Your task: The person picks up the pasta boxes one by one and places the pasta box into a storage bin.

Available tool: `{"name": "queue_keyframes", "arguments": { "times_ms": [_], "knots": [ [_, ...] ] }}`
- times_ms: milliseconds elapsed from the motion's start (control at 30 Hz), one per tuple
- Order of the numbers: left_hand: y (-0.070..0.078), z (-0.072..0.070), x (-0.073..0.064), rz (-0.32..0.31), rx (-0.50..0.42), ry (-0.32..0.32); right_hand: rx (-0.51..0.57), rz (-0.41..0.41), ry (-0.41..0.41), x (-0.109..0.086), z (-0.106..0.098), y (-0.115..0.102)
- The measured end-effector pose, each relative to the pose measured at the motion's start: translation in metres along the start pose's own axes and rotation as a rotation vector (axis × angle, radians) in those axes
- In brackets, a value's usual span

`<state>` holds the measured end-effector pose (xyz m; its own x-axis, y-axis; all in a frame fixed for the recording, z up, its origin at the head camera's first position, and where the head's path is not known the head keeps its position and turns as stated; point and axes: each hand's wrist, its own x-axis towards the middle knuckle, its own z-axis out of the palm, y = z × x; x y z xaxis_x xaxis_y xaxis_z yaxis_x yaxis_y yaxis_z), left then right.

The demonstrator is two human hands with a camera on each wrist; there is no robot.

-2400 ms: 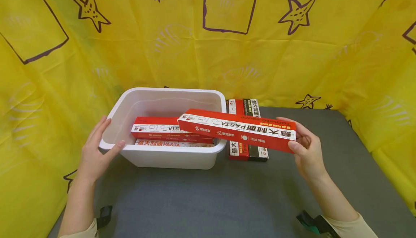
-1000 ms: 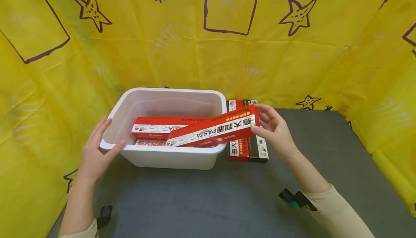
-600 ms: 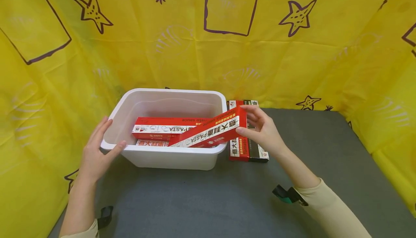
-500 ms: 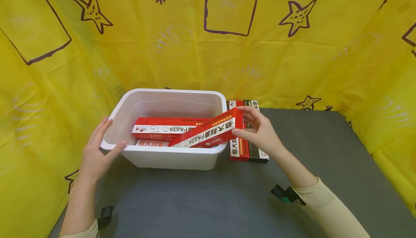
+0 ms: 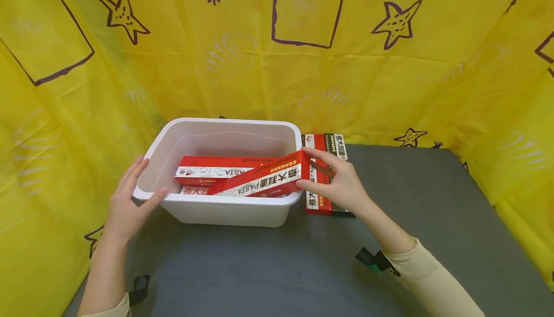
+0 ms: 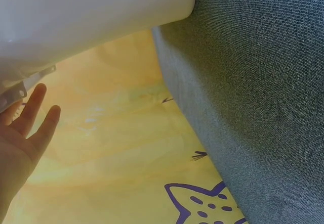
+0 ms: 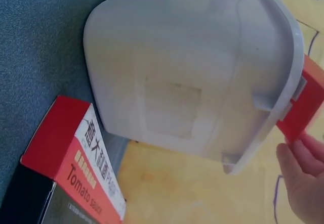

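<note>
A red and white pasta box slants down into the white plastic bin, its right end raised at the bin's right rim. My right hand pinches that raised end between thumb and fingers; the right wrist view shows the red box end poking past the rim. My left hand rests at the bin's left rim with fingers fairly straight and thumb along the front corner. Inside the bin lie another red pasta box and, lower in front, one with red lettering, partly hidden by the slanted box.
Right of the bin, a red tomato sauce pasta box and a black one lie side by side on the grey table. A yellow patterned cloth hangs behind and at both sides.
My right hand has carried the pasta box leftward and down, from above the boxes on the table into the bin, tilting its left end downward. The left hand stays at the rim.
</note>
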<state>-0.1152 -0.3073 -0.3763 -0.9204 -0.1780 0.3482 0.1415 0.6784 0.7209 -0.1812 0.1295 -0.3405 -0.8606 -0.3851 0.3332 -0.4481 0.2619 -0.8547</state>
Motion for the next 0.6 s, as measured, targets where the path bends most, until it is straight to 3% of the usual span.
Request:
{"name": "queue_keyframes", "arguments": {
  "times_ms": [233,400,600],
  "knots": [
    [-0.0006,0.0006,-0.0011,-0.001,0.005,0.002,-0.233,-0.106,0.02,0.0025,0.009,0.0009],
    [0.0003,0.0,-0.0005,-0.002,0.01,-0.003,-0.254,-0.157,0.018,0.0039,0.0111,0.0008],
    [0.0004,-0.0006,0.0009,-0.012,0.015,-0.006,-0.264,-0.145,0.045,0.0011,0.0083,0.0012]
  ]
}}
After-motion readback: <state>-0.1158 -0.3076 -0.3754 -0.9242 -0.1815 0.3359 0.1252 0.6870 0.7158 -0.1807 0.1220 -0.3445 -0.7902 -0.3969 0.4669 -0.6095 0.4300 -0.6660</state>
